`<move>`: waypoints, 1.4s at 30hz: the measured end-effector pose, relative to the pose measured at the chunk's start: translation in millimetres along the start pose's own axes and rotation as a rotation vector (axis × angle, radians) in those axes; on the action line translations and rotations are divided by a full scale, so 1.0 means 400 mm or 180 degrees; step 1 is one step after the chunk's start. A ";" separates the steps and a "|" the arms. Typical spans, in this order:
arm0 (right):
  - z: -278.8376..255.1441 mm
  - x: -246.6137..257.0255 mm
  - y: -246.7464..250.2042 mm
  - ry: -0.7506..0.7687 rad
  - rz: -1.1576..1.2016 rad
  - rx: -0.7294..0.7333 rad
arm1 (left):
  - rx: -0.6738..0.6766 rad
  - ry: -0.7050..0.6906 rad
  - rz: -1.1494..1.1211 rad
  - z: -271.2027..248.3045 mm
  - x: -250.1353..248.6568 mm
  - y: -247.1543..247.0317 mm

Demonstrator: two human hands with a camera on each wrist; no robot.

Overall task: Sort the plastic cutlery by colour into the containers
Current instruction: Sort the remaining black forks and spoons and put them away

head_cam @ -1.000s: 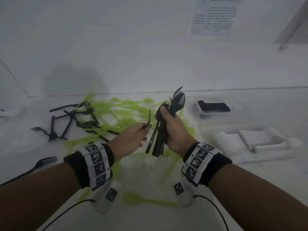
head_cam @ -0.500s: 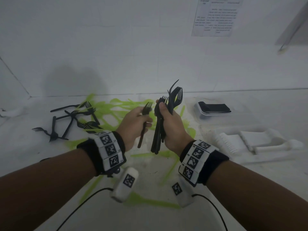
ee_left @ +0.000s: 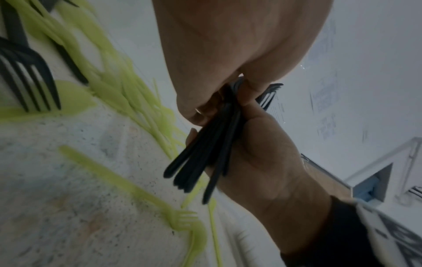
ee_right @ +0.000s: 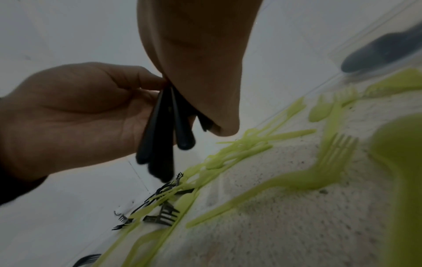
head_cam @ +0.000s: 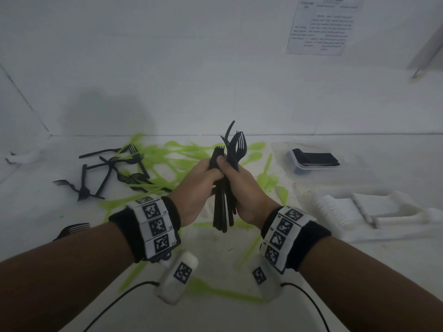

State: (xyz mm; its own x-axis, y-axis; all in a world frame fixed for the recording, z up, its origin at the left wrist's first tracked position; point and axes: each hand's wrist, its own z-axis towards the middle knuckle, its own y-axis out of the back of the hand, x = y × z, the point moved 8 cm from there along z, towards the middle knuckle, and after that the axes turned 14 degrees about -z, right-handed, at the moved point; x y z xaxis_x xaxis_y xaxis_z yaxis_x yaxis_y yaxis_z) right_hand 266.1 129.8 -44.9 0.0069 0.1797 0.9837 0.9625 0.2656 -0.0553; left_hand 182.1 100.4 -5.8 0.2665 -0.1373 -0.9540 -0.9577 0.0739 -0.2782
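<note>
Black plastic fills both my hands: a bunch of black forks [head_cam: 224, 188] stands upright between them at the centre of the head view, tines up, handles hanging down past my wrists. My right hand [head_cam: 242, 190] has a closed grip round the bunch, thumb pressed across it near the tines. My left hand [head_cam: 195, 188] closes on the same bunch from 9 o'clock, fingers curled against the handles and touching the right hand.

On the white table [head_cam: 215, 248], loose black forks [head_cam: 112, 171] lie crossed at 10 o'clock from my hands, and one single black fork [head_cam: 73, 230] lies at 8 o'clock beside my left forearm. Green cutlery [head_cam: 182, 154] is scattered beneath and behind the hands, forks and spoons mixed, with more running toward 6 o'clock.

At 2 o'clock a clear container [head_cam: 311, 164] holds black pieces. At 3 o'clock a white tray [head_cam: 383, 226] holds white cutlery [head_cam: 335, 210].

A printed sheet [head_cam: 323, 27] hangs on the wall at 1 o'clock.
</note>
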 end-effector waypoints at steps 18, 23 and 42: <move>-0.008 -0.020 -0.038 -0.0186 0.0257 0.0098 | -0.0175 -0.0318 0.0481 -0.001 0.014 0.031; -0.012 -0.021 -0.015 -0.0002 0.0007 -0.0106 | -0.0201 -0.0418 0.0584 -0.001 0.010 0.031; -0.042 -0.035 -0.020 -0.0280 0.0220 -0.0058 | 0.0358 -0.0318 0.0151 -0.040 -0.004 0.029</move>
State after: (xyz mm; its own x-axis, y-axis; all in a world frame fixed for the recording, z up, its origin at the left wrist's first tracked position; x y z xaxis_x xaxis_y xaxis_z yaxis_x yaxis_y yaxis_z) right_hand 263.0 109.1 -55.2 0.0505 0.2797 0.9588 0.9653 0.2325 -0.1186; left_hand 168.9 85.8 -5.8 0.2363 -0.0326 -0.9711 -0.9527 0.1887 -0.2381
